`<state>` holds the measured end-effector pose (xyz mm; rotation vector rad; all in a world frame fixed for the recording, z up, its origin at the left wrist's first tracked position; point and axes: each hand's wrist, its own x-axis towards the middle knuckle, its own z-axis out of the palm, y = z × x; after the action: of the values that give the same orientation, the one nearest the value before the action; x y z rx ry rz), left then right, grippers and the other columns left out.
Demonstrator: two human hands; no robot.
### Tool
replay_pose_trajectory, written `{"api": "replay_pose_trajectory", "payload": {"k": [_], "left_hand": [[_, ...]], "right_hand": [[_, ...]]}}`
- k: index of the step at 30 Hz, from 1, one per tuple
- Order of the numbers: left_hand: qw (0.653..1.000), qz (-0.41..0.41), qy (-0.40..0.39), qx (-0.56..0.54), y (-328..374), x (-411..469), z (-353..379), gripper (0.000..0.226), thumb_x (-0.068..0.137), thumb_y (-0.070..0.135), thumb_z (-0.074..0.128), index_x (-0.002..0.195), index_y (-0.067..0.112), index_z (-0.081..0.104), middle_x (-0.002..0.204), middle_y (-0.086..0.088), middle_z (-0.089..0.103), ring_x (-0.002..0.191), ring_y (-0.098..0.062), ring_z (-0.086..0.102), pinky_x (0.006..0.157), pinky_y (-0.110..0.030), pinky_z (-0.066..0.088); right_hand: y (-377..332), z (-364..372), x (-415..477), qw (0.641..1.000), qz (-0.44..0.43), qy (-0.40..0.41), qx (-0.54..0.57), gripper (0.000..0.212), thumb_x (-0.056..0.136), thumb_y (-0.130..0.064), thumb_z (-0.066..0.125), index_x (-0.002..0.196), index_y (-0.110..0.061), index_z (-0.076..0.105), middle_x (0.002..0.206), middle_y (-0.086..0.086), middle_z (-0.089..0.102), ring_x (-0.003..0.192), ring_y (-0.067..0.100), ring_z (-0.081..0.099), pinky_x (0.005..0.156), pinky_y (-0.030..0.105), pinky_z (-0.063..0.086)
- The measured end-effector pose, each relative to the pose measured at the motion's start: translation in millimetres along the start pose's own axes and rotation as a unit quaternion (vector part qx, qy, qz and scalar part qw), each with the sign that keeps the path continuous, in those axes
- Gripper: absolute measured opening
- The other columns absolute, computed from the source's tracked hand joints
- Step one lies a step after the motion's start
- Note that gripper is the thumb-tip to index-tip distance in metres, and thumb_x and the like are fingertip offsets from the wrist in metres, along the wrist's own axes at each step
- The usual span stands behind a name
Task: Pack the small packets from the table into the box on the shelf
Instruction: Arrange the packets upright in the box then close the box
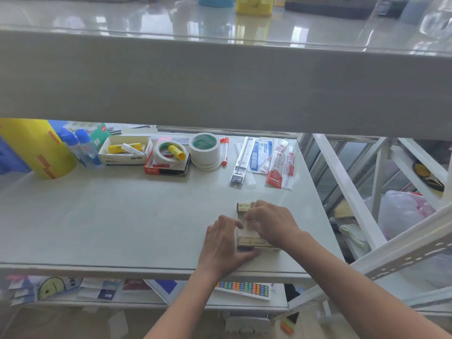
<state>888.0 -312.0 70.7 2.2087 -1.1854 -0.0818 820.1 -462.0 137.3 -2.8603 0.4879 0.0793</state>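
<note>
From the head camera, both hands work at a small tan box (254, 242) near the front edge of the white shelf (122, 216): the left hand (223, 245) cups its near left corner, the right hand (270, 222) pinches a small gold packet (243, 207) over it (contents hidden). Tape rolls (205, 149) sit behind.

1. I see a pale grey-white shelf (102, 216) under my hands.
2. The box (254, 242) I work at is tan, with a dark lower edge.
3. A yellow roll (36, 145) carries orange-red lettering.
4. The tape rolls (205, 152) are white, green showing inside one core.
5. The marker (225, 150) is white with red ends.
6. Below, an abacus (242, 288) shows rows of orange, green, blue and yellow beads.
</note>
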Motion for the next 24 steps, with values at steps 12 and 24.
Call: {"api": "replay_pose_trajectory", "payload": {"k": [12,24], "left_hand": [[1.000,-0.015,0.018,-0.018,-1.8,-0.1,3.1,0.081,0.057,0.073,0.068,0.114,0.027,0.032,0.105,0.012,0.034,0.084,0.002,0.029,0.082,-0.024,0.032],[0.998,0.005,0.010,0.060,1.5,2.2,6.2,0.066,0.059,0.082,0.056,0.107,0.038,0.050,0.108,0.010,0.036,0.097,-0.011,0.044,0.088,-0.028,0.036]], "right_hand": [[-10.4,0.7,4.9,0.995,0.030,-0.065,0.068,0.016,0.089,-0.029,0.058,0.100,-0.032,0.070,0.108,-0.006,0.067,0.101,0.018,0.060,0.076,0.031,0.045],[33.1,-17.8,1.3,0.988,0.075,0.026,0.132,0.027,0.078,-0.037,0.071,0.105,-0.034,0.067,0.092,-0.015,0.067,0.092,0.009,0.062,0.078,0.031,0.049]]}}
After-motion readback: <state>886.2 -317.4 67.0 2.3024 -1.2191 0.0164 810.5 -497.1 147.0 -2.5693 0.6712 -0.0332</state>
